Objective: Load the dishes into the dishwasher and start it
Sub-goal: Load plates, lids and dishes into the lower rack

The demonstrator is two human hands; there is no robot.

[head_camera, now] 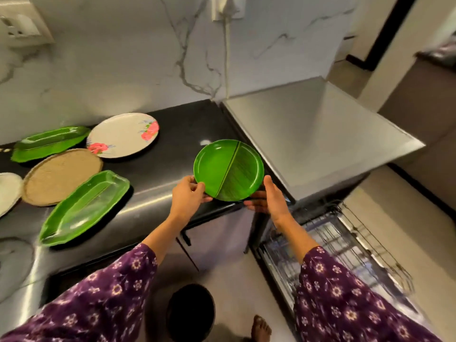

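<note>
Two hands holding a round green leaf-patterned plate just over the front edge of the black counter, left of the grey dishwasher and its drawn-out wire rack.
Best kept level, swung right and down, then tipped upright between the tines. Left hand: thumb atop the rim, fingers curled beneath, pinching. Right hand: fingers nearly straight under the plate, thumb against its edge, cradling.
</note>
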